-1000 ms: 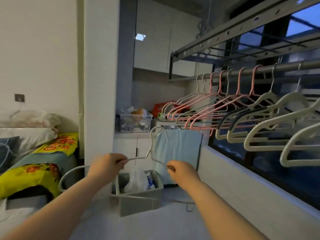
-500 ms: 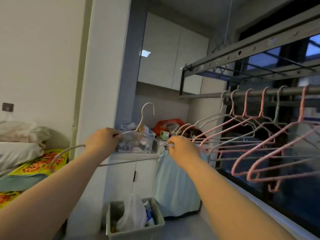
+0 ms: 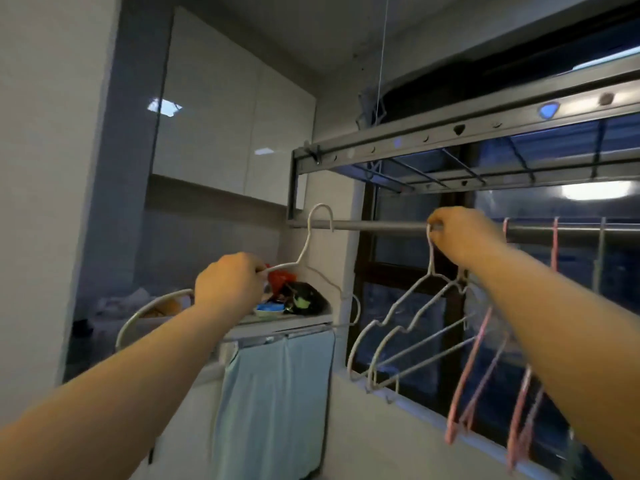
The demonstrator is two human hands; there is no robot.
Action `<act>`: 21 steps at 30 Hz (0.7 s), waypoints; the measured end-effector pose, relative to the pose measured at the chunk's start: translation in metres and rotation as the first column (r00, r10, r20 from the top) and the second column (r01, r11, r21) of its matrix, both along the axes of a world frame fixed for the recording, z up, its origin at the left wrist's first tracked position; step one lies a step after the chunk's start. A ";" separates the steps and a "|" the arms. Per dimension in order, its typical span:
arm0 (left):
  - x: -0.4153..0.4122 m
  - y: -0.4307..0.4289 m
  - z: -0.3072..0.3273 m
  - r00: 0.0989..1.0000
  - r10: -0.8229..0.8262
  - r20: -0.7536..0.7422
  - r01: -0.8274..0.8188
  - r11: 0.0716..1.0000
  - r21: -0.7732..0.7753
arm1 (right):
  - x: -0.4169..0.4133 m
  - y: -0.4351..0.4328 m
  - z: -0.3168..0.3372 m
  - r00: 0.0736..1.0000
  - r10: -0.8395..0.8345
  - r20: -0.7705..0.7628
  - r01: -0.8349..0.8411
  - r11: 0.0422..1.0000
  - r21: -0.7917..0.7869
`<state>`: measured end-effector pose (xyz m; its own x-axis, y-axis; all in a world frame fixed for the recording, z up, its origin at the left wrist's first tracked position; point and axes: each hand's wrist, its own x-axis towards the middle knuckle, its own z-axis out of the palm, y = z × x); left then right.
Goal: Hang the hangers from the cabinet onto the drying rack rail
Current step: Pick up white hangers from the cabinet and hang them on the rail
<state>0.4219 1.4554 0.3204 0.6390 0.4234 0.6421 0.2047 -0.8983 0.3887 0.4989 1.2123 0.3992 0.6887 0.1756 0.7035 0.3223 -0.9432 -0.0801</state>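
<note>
A grey drying rack rail (image 3: pixel 377 225) runs across the window. My left hand (image 3: pixel 228 284) grips a white wire hanger (image 3: pixel 304 249) by its shoulder, and the hanger's hook curves over the rail at the left end. My right hand (image 3: pixel 462 239) is up at the rail and pinches the hooks of two white hangers (image 3: pixel 401 336) that dangle below it. Several pink hangers (image 3: pixel 485 367) hang from the rail to the right, partly hidden by my right forearm.
A perforated rack frame (image 3: pixel 460 131) with a wire shelf sits above the rail. White wall cabinets (image 3: pixel 221 109) are at the back. A counter (image 3: pixel 294 320) carries a red bag and clutter, with a light blue cloth (image 3: pixel 273 403) hanging below. The dark window (image 3: pixel 429 306) is at right.
Both hands rose from counter height to the rail. The left hand's hanger hook came up over the rail's left end, and the right hand moved right to the rail with two white hangers.
</note>
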 end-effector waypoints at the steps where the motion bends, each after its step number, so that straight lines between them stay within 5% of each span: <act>1: 0.009 -0.002 0.003 1.000 -0.025 -0.004 0.025 1.000 0.004 | 0.005 -0.005 0.003 0.999 -0.049 0.006 0.049 0.998 -0.041; 6: 0.056 -0.019 0.014 0.991 -0.137 0.002 0.137 0.989 0.049 | 0.030 -0.023 0.017 0.976 -0.214 0.047 0.219 0.949 -0.227; 13: 0.099 -0.052 0.032 0.974 -0.224 0.043 0.222 0.974 0.037 | 0.053 -0.036 0.017 0.985 -0.168 -0.049 0.157 0.970 -0.185; 21: 0.136 -0.075 0.033 0.962 -0.270 0.030 0.270 0.963 0.019 | 0.067 -0.042 0.011 0.980 -0.188 0.068 0.199 0.949 -0.246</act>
<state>0.5575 1.3804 0.3533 0.7072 0.2285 0.6690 -0.0586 -0.9241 0.3775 0.5660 1.1704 0.4101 0.6969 0.2160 0.6839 0.1294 -0.9758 0.1764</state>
